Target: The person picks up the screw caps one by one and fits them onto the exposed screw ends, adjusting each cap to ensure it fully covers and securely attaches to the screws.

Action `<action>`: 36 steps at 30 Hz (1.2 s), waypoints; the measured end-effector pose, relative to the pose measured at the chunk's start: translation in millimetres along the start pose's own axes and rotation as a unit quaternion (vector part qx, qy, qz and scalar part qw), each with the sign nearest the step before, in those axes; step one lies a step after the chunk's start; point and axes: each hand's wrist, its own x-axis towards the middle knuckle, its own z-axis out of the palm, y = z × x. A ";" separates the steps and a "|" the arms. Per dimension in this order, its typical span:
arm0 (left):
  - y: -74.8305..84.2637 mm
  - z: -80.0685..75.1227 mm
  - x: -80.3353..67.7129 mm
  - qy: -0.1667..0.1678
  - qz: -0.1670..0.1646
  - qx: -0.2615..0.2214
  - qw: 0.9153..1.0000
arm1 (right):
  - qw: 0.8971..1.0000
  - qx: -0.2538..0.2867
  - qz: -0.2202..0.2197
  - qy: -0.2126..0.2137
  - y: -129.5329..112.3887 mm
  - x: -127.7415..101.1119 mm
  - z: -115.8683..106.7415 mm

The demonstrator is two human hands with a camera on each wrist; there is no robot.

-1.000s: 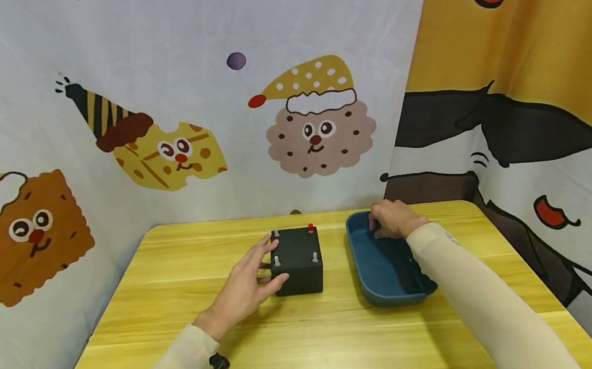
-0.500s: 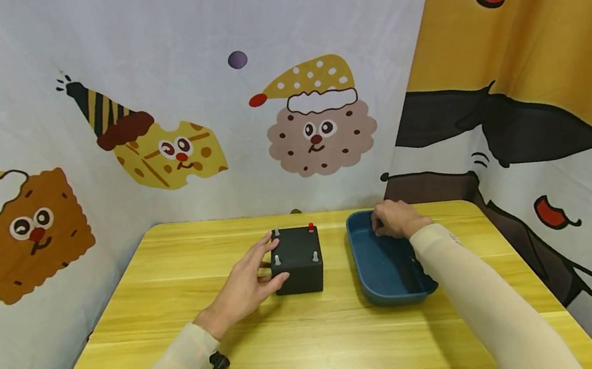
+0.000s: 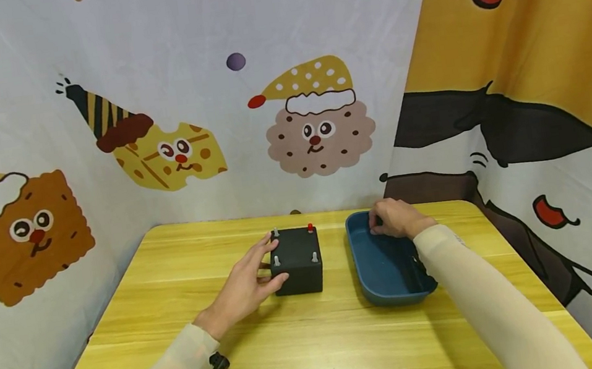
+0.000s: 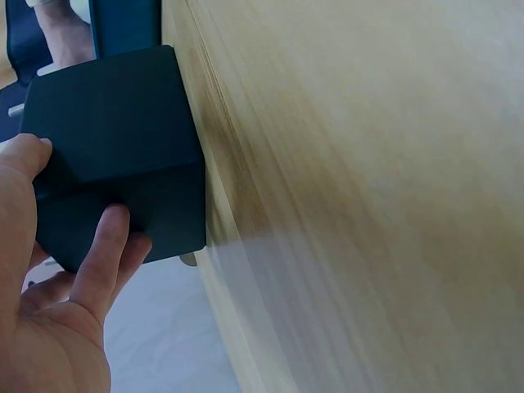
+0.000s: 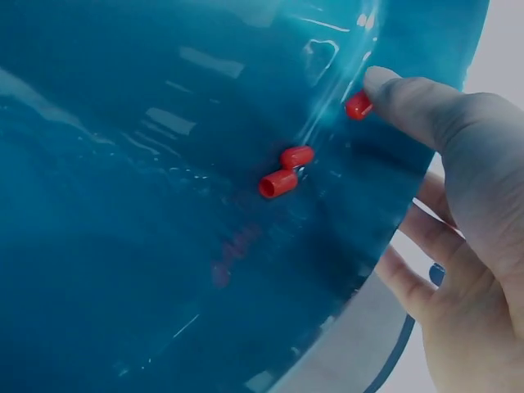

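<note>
the left hand point(image 3: 240, 293), spread wide, rests against the box point(image 3: 298, 279) mid-frame. right of centre, the right hand point(image 3: 397, 218) touches a red cap point(image 5: 358, 106) in the bin point(image 3: 379, 270); pinched or not, i cannot tell. likely fetching caps; next probably calls for lifting it to a bare post point(image 3: 277, 261).

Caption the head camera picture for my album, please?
Left hand holds a square black box with three grey pegs and one red peg; right hand reaches into a blue plastic tray.
</note>
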 end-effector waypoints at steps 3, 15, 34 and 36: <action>0.1 0.1 -0.2 0.001 0.001 0.001 1.000 | 1.000 -0.001 -0.012 0.015 -0.1 -1.2 0.3; -1.0 1.8 0.1 0.002 0.002 -0.001 1.000 | 0.995 0.012 -0.054 0.087 -4.6 -10.4 -3.7; 0.9 0.9 0.2 0.000 -0.001 0.005 1.000 | 0.986 0.084 -0.063 0.130 -16.7 -22.5 -10.6; 0.8 0.9 0.5 0.000 0.001 0.006 1.000 | 0.985 0.092 -0.061 0.134 -18.2 -23.7 -11.1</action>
